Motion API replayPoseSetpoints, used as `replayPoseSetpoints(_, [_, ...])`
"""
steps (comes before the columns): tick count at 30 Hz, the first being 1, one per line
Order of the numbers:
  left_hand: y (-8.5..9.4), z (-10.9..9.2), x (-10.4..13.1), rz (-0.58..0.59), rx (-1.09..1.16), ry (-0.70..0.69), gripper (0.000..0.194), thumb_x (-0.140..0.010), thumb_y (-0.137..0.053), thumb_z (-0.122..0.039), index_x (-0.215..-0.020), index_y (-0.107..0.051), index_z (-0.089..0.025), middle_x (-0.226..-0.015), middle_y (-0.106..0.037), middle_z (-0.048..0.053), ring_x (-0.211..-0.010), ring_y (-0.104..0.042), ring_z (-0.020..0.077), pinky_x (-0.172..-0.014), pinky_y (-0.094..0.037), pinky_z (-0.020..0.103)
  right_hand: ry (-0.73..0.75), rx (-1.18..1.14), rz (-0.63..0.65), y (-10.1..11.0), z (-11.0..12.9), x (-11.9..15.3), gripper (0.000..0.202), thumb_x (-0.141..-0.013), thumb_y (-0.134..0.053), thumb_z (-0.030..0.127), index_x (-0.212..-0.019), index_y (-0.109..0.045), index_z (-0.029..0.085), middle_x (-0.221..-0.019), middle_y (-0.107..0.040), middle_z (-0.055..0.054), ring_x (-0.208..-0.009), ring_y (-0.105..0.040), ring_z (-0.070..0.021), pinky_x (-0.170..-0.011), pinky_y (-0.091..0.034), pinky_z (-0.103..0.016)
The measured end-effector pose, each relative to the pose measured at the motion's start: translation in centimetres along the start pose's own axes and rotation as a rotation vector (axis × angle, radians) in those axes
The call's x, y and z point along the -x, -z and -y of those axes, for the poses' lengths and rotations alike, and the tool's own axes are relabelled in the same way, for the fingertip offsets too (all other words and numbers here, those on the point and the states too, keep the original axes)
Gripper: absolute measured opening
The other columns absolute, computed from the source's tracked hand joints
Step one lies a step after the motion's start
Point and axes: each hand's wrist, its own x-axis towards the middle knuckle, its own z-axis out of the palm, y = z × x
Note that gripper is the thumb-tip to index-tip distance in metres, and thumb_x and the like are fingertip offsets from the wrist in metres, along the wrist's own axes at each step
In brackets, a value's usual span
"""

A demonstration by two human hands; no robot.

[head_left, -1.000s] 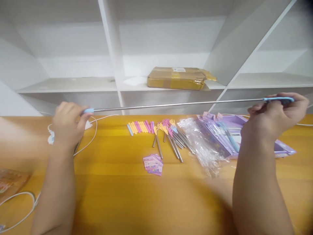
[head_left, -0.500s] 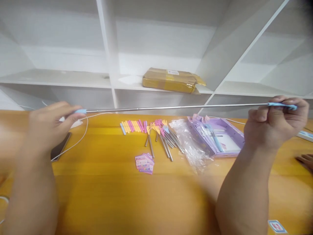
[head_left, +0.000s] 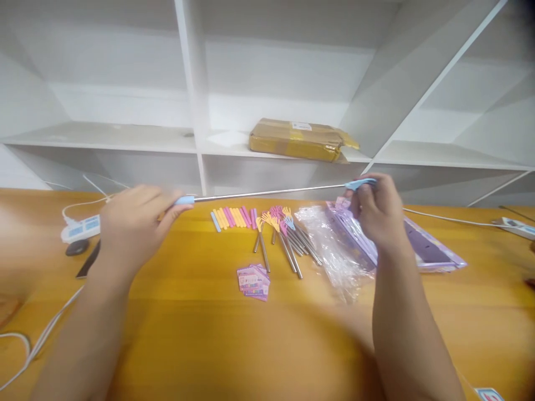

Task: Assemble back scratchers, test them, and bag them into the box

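One back scratcher (head_left: pixel 267 193) in play, two hands on it. Left hand (head_left: pixel 134 228) has thumb and fingers closed round its one blue handle (head_left: pixel 184 200); right hand (head_left: pixel 378 211) pinches the one blue claw head (head_left: pixel 360 184). Single metal rod spans between, raised over the rear of the table (head_left: pixel 188 334), right end a bit higher.

Below it, 1 row of coloured tubes (head_left: pixel 234 218): 1 blue at the left end, rest yellow, pink and purple. Ten-ish total; blur blocks an exact count. Just right, 1 heap of other scratchers (head_left: pixel 288 236): 1 blue head, several yellow and pink, overlap too heavy to count. Nearer: 1 overlapping pile of cards (head_left: pixel 253 282), number unclear.

Right of heap: 1 clear plastic bag (head_left: pixel 334 250), then 1 purple box (head_left: pixel 424 245), partly behind right forearm. Shelf (head_left: pixel 146 136): 1 taped carton (head_left: pixel 296 139). Power strips: 2, one left (head_left: pixel 86 227), one right (head_left: pixel 518 226). Mouse (head_left: pixel 77 247): 1, near left strip.
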Motion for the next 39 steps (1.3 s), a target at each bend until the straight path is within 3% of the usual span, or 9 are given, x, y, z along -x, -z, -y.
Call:
replayPoseSetpoints(4, [-0.3,-0.2,0.2,0.050,0.009,0.006,0.017,-0.103,-0.063,-0.042,-0.105,-0.075,-0.030,-0.084,-0.075,0.001,-0.077,-0.065,0.0198,-0.068,-0.044,0.037,0.086,-0.054,0.069,-3.1,1.1,1.4,0.016,-0.109,-0.048,0.040,-0.118,-0.050,0.027,-0.088,-0.065,0.002,-0.043,-0.046,-0.0084,-0.044,-0.039,-0.024])
replayPoseSetpoints(9, [0.3,-0.1,0.2,0.047,0.066,0.070,0.018,-0.104,-0.063,-0.044,-0.104,-0.076,-0.032,-0.086,-0.075,-0.001,-0.077,-0.067,0.0186,-0.070,-0.046,0.035,0.127,-0.076,0.100,-3.8,1.6,2.1,0.013,-0.110,-0.047,0.038,-0.120,-0.050,0.028,-0.094,-0.068,0.002,-0.046,-0.049,-0.0077,-0.048,-0.042,-0.024])
replayPoseSetpoints(12, [0.6,-1.0,0.0,0.112,0.188,0.135,0.021,-0.103,-0.063,-0.047,-0.100,-0.079,-0.034,-0.082,-0.075,-0.002,-0.068,-0.063,0.0168,-0.064,-0.043,0.033,0.151,-0.075,0.141,-4.3,2.9,2.7,0.013,-0.112,-0.045,0.038,-0.120,-0.049,0.029,-0.095,-0.070,0.002,-0.047,-0.051,-0.0079,-0.049,-0.042,-0.025])
replayPoseSetpoints(16, [1.1,-2.8,-0.4,0.289,0.270,0.242,0.027,-0.103,-0.061,-0.051,-0.097,-0.081,-0.032,-0.081,-0.075,-0.004,-0.060,-0.058,0.0144,-0.060,-0.039,0.031,0.172,0.004,0.213,-5.7,5.3,4.3,0.015,-0.114,-0.040,0.038,-0.120,-0.050,0.028,-0.070,-0.061,0.006,-0.047,-0.053,-0.0115,-0.054,-0.043,-0.026])
replayPoseSetpoints(19, [1.1,-4.5,-0.4,0.336,0.294,0.248,0.027,-0.103,-0.062,-0.050,-0.101,-0.081,-0.031,-0.084,-0.075,-0.003,-0.067,-0.061,0.0146,-0.063,-0.040,0.029,0.202,0.069,0.311,-6.8,6.9,5.6,0.017,-0.114,-0.037,0.033,-0.118,-0.051,0.026,-0.060,-0.055,0.007,-0.049,-0.053,-0.0135,-0.057,-0.042,-0.028])
replayPoseSetpoints(22, [0.5,-6.5,0.0,0.333,0.327,0.224,0.026,-0.103,-0.063,-0.047,-0.104,-0.080,-0.028,-0.085,-0.075,-0.002,-0.069,-0.062,0.0144,-0.065,-0.040,0.028,0.241,0.073,0.412,-7.8,8.1,6.8,0.019,-0.114,-0.034,0.029,-0.118,-0.052,0.025,-0.065,-0.056,0.005,-0.055,-0.055,-0.0149,-0.061,-0.043,-0.029])
replayPoseSetpoints(26, [-0.9,-8.1,0.6,0.381,0.382,0.227,0.029,-0.104,-0.060,-0.047,-0.104,-0.079,-0.026,-0.082,-0.073,-0.001,-0.068,-0.061,0.0141,-0.062,-0.038,0.028,0.222,0.043,0.424,-8.9,8.8,8.0,0.022,-0.113,-0.030,0.026,-0.117,-0.051,0.024,-0.075,-0.061,0.000,-0.066,-0.060,-0.0174,-0.065,-0.045,-0.030])
replayPoseSetpoints(35, [-3.5,-7.4,0.6,0.520,0.212,0.130,0.035,-0.108,-0.051,-0.050,-0.110,-0.076,-0.026,-0.088,-0.074,0.002,-0.077,-0.065,0.0199,-0.068,-0.038,0.031,0.233,0.381,0.654,-8.5,8.2,7.0,0.040,-0.098,-0.039,0.005,-0.132,-0.054,0.019,-0.101,-0.070,-0.008,-0.077,-0.063,-0.0193,-0.065,-0.042,-0.028])
replayPoseSetpoints(39, [-4.1,-7.8,0.6,0.631,0.235,0.136,0.032,-0.109,-0.050,-0.046,-0.116,-0.074,-0.027,-0.096,-0.075,0.003,-0.081,-0.067,0.0207,-0.069,-0.039,0.031,0.246,0.457,0.717,-8.1,8.7,6.5,0.023,-0.109,-0.042,0.019,-0.122,-0.061,0.022,-0.109,-0.071,-0.007,-0.074,-0.063,-0.0166,-0.061,-0.037,-0.027])
